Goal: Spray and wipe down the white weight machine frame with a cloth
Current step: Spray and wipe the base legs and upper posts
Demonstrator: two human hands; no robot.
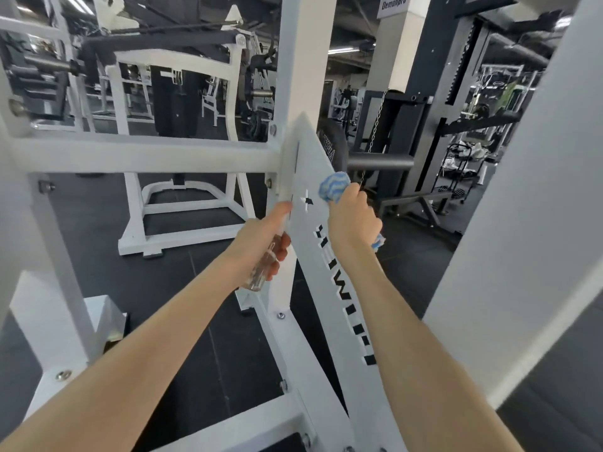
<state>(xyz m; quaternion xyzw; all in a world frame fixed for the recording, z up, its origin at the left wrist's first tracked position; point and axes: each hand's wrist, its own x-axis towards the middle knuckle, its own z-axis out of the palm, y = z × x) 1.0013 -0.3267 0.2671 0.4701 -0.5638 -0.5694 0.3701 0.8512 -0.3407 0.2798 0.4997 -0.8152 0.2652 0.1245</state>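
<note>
Up close, two bare arms reach out to a white weight machine frame (146,154). The frame has a tall post (303,60), a long bar going across, and a flat slanted plate (329,288) with dark cut-out letters running down it.

The left hand (261,236) holds a small clear spray bottle (261,272). Its fingers are curled tight round the bottle, and one finger points up along the left edge of the plate. The bottle sits just beside that edge, low on the tall post.

The right hand (354,220) is a fist squeezed round a blue and white stripy cloth (334,185). A big bunch of cloth pokes out of the top of the fist, and a small bit peeks out under it. The cloth is up near the top of the plate, right at its right edge, by a little cross-shaped hole. It looks as if it touches the plate, but it is hard to be sure.

Just behind the cloth a dark round bar (380,164) sticks out, and a thin chain (375,125) hangs down by it. The floor (195,272) is dark. More white and black gym machines stand farther back, and a white sign (394,4) high up has a word that looks like "Demonpro".
</note>
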